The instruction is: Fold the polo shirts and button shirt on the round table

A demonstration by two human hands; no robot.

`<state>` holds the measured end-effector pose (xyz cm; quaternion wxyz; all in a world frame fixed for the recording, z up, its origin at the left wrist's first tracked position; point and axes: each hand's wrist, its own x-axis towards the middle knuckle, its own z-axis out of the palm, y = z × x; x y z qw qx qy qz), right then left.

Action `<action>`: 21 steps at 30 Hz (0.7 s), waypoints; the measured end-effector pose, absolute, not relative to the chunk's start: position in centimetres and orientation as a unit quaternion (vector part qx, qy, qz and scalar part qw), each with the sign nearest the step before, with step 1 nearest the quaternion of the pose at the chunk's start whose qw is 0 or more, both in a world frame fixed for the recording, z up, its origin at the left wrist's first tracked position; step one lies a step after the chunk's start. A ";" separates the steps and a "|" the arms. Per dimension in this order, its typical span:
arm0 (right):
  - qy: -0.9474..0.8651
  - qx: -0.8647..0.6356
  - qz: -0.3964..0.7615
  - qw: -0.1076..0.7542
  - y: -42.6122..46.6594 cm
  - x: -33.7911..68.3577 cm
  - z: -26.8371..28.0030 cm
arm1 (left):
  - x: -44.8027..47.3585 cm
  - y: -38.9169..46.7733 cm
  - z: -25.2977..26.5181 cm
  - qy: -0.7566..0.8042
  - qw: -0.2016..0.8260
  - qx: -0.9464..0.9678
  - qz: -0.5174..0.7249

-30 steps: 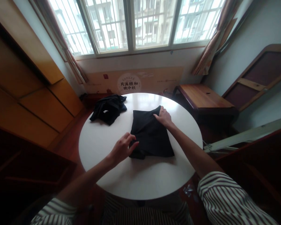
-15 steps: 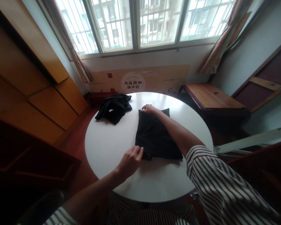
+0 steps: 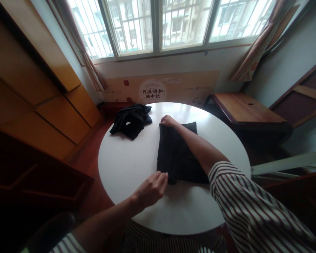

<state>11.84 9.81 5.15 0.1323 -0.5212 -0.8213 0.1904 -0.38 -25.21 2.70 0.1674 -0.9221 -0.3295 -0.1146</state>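
While both hands worked along the same side of the black cloth (image 3: 168,154), it lay flat on the white round table (image 3: 121,165), a little right of the middle. The left hand (image 3: 151,188) had its thumb and fingers pressed together, pinching the cloth at its near left corner; the right hand (image 3: 169,121) was at the far left corner, fingers curled in and apparently pinching the edge there, though how much fabric they held was too small to tell.

Doing this well probably meant pulling the two corners gently apart with equal force, so that the left edge ran straight without stretching. A small flap (image 3: 172,181) stuck out at the near edge, just beside the left fingertips — it likely needed care, since it could have bunched under the pinch. The right forearm (image 3: 200,144) crossed over the cloth; keeping it lifted would have spared the fabric a drag. The rumpled dark bundle (image 3: 137,123) sat well apart from the left hand, leaving it room to work.
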 end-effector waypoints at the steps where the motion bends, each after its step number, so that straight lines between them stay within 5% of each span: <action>1: -0.821 -0.520 0.189 0.137 9.8 11.7 5.0 | -0.3 -25.5 2.8 -0.320 0.167 -0.927 -0.106; 10: -0.804 -0.547 0.156 0.171 8.7 15.1 5.8 | 2.4 -23.6 7.4 -0.372 0.048 -0.923 -0.080; 21: -0.708 -0.677 0.117 0.165 7.1 27.2 6.2 | 11.4 -20.5 6.4 -0.316 0.084 -0.944 0.034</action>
